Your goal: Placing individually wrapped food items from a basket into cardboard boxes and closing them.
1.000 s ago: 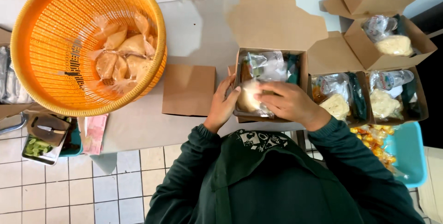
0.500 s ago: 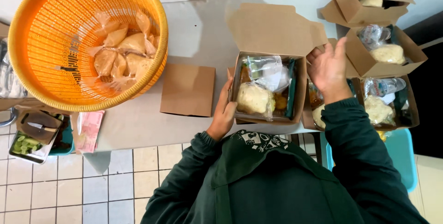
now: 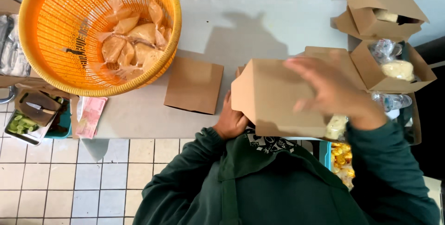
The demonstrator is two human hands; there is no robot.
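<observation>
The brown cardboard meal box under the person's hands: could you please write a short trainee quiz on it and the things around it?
1. True or false: the lid of the brown cardboard meal box stands fully open.
2. Which hand lies on top of that lid? A. left hand B. right hand
3. Fill in: the round orange plastic basket holds clear ___ of food.

Key
1. False: the lid is folded down over the box, hiding its contents.
2. B: the right hand rests on the lid; the left hand steadies the box's left side at the grey table's near edge.
3. Bags.
</observation>
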